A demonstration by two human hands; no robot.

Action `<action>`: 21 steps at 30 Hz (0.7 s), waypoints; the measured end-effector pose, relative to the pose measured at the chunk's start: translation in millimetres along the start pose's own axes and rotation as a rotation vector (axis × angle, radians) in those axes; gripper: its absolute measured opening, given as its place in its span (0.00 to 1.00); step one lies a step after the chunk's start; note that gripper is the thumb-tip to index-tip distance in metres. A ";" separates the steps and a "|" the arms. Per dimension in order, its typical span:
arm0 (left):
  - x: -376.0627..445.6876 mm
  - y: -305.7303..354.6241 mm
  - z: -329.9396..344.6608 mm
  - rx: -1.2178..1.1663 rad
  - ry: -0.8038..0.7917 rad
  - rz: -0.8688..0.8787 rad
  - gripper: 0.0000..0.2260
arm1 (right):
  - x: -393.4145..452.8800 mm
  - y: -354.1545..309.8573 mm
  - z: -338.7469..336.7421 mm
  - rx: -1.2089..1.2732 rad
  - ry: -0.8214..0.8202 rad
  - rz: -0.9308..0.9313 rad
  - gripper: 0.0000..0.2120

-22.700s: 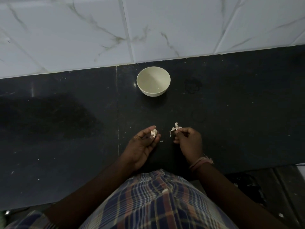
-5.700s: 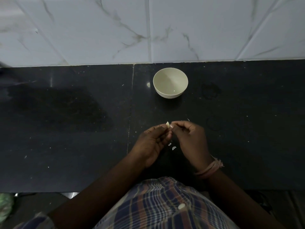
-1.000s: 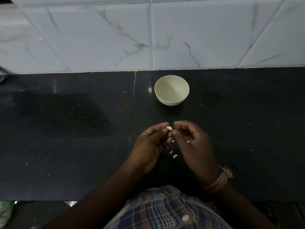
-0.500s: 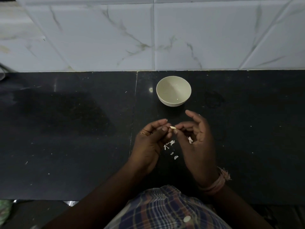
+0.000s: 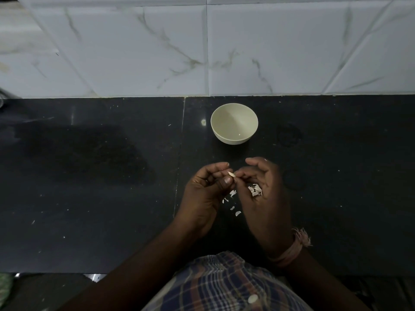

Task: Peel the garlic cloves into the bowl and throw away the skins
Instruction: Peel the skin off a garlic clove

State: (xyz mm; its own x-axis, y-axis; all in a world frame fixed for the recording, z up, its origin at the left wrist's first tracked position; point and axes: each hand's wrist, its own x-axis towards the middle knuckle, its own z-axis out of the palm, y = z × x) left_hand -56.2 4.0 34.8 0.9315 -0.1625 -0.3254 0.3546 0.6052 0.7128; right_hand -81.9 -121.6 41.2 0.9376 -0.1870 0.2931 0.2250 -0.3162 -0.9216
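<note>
Evidently the right hand (image 5: pixel 262 198) now cups gathered skins (image 5: pixel 254 190) while both hands pinch the garlic clove (image 5: pixel 231 174), so peeling continues and the bowl (image 5: pixel 234 123) holds no clove.

Most of the garlic clove (image 5: pixel 231 174) is hidden between both hands' fingertips; the bowl (image 5: pixel 234 123) bottom's tiny speck is too small to identify
</note>
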 end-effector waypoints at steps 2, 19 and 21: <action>0.0 -0.2 0.1 -0.004 0.006 0.014 0.13 | -0.1 -1.6 0.5 -0.008 0.004 -0.008 0.25; -4.0 5.9 2.9 0.072 -0.023 0.069 0.13 | 9.0 -6.0 -3.1 0.085 -0.008 0.120 0.25; -4.1 6.9 2.1 0.103 -0.018 0.074 0.13 | 10.2 -4.5 -4.1 0.089 -0.016 0.133 0.25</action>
State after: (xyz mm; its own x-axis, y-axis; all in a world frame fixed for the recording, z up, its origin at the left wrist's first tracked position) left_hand -57.4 7.2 42.4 0.9565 -0.1348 -0.2588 0.2902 0.5329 0.7948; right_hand -74.4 -125.9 49.4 0.9646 -0.2068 0.1636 0.1206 -0.2058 -0.9711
